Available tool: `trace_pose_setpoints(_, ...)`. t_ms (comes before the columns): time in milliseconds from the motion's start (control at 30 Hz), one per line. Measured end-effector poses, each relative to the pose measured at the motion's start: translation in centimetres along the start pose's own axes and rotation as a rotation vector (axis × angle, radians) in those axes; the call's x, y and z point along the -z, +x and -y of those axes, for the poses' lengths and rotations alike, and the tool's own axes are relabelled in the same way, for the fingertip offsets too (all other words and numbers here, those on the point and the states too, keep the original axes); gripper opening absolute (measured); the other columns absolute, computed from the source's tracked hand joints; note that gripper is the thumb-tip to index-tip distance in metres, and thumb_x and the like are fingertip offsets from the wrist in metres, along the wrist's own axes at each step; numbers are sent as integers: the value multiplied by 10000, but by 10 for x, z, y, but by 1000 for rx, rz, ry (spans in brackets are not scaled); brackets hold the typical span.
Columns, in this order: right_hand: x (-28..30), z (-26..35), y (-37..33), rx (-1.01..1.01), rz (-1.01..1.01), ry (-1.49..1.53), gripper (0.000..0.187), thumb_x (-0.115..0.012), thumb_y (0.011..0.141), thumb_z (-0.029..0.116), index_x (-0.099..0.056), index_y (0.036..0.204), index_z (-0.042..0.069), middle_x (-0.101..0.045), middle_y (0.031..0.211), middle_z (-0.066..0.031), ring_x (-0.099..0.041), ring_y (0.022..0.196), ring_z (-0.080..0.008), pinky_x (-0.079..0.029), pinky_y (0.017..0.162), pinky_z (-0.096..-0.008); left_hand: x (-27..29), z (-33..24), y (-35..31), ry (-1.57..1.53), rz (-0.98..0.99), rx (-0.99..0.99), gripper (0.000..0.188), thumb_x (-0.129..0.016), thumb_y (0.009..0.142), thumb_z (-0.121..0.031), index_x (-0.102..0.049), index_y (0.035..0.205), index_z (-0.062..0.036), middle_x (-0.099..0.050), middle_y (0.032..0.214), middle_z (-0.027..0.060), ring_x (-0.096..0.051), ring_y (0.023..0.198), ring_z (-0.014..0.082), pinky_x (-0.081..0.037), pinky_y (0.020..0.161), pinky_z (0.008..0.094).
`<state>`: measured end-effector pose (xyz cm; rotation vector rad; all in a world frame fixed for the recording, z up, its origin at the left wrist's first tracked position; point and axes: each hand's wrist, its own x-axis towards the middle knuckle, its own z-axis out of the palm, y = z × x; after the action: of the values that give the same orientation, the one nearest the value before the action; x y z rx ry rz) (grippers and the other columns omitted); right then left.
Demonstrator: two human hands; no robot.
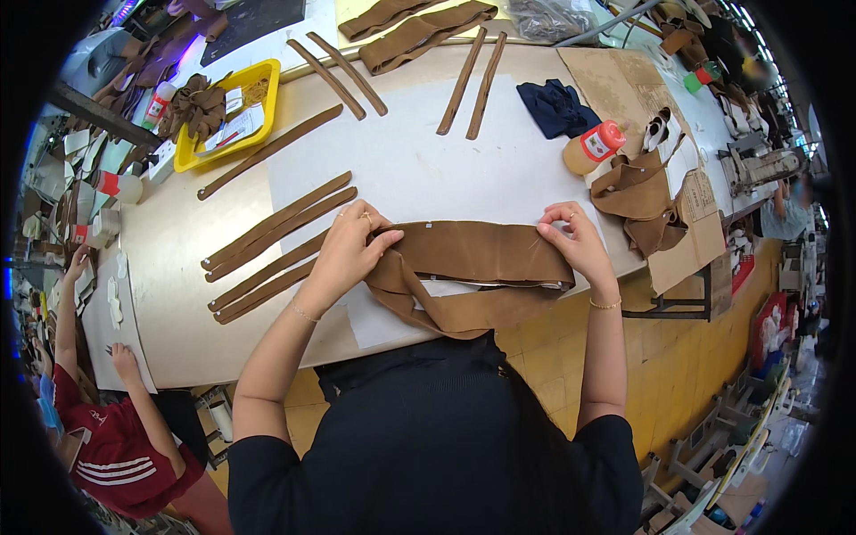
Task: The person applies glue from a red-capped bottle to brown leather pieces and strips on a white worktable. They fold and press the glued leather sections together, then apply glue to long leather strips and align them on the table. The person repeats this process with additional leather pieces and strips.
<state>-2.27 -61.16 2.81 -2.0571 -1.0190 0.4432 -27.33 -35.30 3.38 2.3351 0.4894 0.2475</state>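
Left hand (pixel 354 245) and right hand (pixel 575 242) are each closed to a pinch, thumb against fingers, and grip the upper edge of a wide brown band (pixel 481 251), one at either end. Taking that band as the middle of the dial, the pale tan table (pixel 183 223) stretches out chiefly from nine to one o'clock, and a white sheet (pixel 419 165) spreads over it, reaching beneath the band. At eight o'clock, well apart, a co-worker in a dark red shirt (pixel 134 455) stands by the table. Brown cardboard (pixel 606 78) lies from one round to three. The band itself has a flat upper layer between the hands and a slack loop below, close to the table's near edge, with a pale strip showing between the two. Slim brown strips lie in order around the dial: four (pixel 285 220) toward nine, the lower ones running to the left forearm, one (pixel 270 152) at ten, two (pixel 339 74) at eleven and two (pixel 473 85) at twelve. At ten sits a yellow basket (pixel 223 155) with brown pieces and paper inside. Bunched brown pieces (pixel 637 192) rest on the cardboard between two and three; a navy cloth (pixel 557 109) lies at one, and a red-capped bottle (pixel 590 150) stands just beside it. Smallest are the thin bracelets (pixel 604 305) on both wrists.
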Motion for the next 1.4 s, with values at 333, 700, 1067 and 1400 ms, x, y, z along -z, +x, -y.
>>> trace_pose_setpoints(333, 53, 219, -48, 1667, 36, 1084, 181, -591, 899, 174, -642, 767, 62, -583, 717, -34, -560, 661, -142, -472, 648, -245, 7, -15, 1, -189, 147, 197, 250, -595, 857, -114, -644, 1075, -1, -675, 913, 135, -620, 753, 208, -496, 715, 309)
trace_pose_setpoints(700, 40, 246, -36, 1676, 349, 1060, 194, -423, 852, 58, -552, 711, 92, -485, 677, -54, -489, 585, -196, -383, 551, -348, 11, -18, -3, -222, 139, 228, 263, -585, 853, -112, -641, 1086, -4, -670, 902, 142, -610, 741, 210, -490, 704, 310)
trace_pose_setpoints(1067, 32, 237, -49, 1711, 436, 985, 206, -408, 892, 74, -553, 745, 83, -498, 732, -63, -518, 663, -216, -431, 594, -374, 8, -15, -4, -180, 124, 216, 263, -588, 860, -121, -643, 1098, -22, -660, 889, 92, -534, 672, 146, -459, 644, 272)
trace_pose_setpoints(1400, 49, 241, -57, 1579, 453, 1017, 201, -425, 918, 89, -547, 759, 91, -452, 741, -67, -508, 700, -240, -440, 644, -406, -1, -15, -1, -154, 55, 243, 254, -618, 883, -211, -655, 1025, -3, -621, 752, 84, -506, 614, 145, -436, 600, 287)
